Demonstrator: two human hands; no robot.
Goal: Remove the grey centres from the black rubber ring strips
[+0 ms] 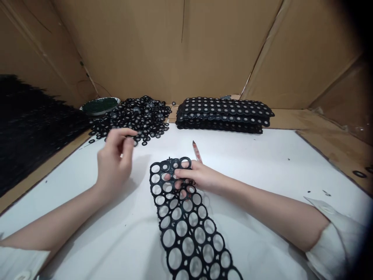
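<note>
My right hand (194,175) grips the far end of a long black perforated strip (188,223), fingers beneath and thumb on top. The strip has rows of round holes and reaches down past the bottom edge of the view. In its far row, small rings (165,167) sit inside two of the holes. Slightly blurred, my left hand (116,153) is raised left of the strip, in front of a pile of small black rings (136,114). Its thumb and forefinger are pinched near a small black ring (135,142) at their tips.
A stack of black perforated strips (223,114) lies at the back right. A pencil-like stick (197,151) lies beyond my right hand. At the back left are a shallow dish (100,105) and a dark bristly mass (35,128). Cardboard walls (163,50) enclose the white work surface (250,155).
</note>
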